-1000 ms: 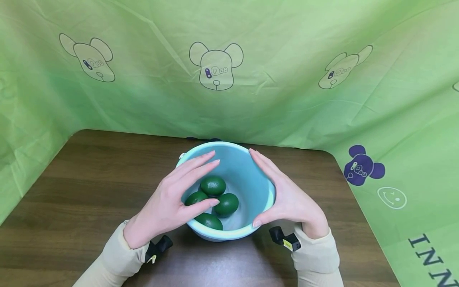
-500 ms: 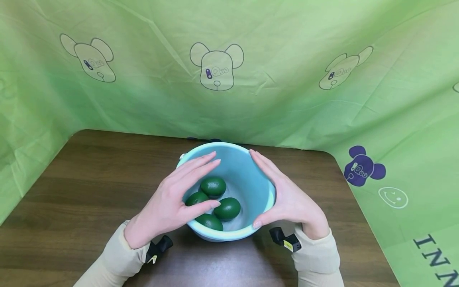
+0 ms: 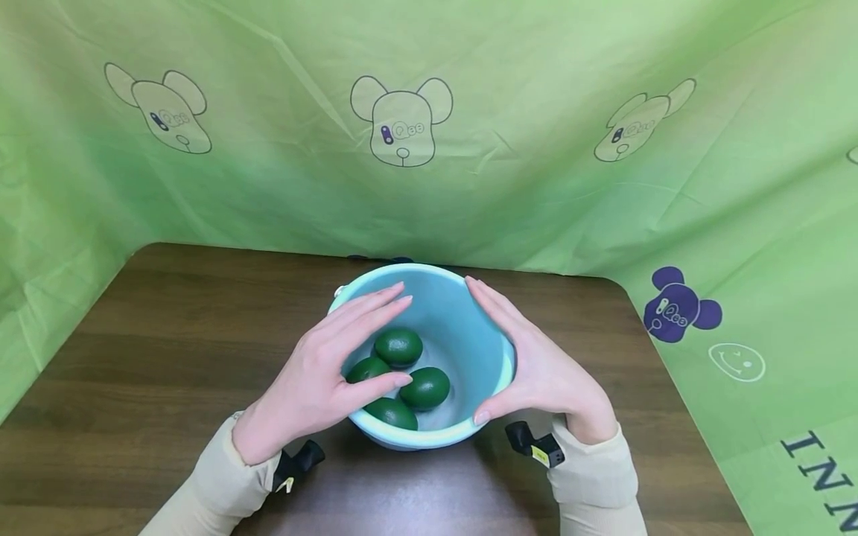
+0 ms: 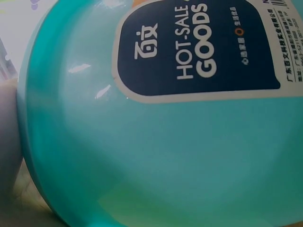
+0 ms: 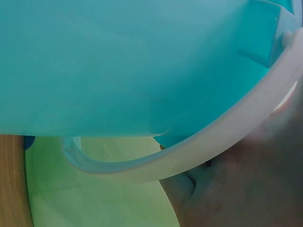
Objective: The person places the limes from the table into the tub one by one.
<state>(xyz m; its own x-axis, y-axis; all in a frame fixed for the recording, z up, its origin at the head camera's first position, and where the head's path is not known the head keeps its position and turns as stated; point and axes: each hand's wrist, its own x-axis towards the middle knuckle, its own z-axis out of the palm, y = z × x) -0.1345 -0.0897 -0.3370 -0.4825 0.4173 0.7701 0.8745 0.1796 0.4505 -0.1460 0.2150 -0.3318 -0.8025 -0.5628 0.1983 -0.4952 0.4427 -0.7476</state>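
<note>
A light blue bucket point(image 3: 462, 357) stands upright on the table, several dark green avocados point(image 3: 425, 388) gathered at the left of its floor. My left hand point(image 3: 328, 361) reaches over the bucket's left rim, fingers and thumb extended over the opening, partly hiding two avocados. On the other side, my right hand point(image 3: 536, 365) holds the bucket's right rim, its fingers along the far part and the thumb at the near edge. The left wrist view shows the outer wall with a dark label point(image 4: 199, 52); the right wrist view shows the pale handle point(image 5: 208, 144) beside my hand.
The brown wooden table point(image 3: 167, 357) reaches out on both sides of the bucket. Behind it hangs a green cloth point(image 3: 503, 186) printed with bear heads. Small black wrist cameras point(image 3: 298, 465) sit by both cuffs.
One avocado has shifted slightly right and toward me inside the bucket between the first two frames. Both hands have stayed in place; the view tilts a little.
</note>
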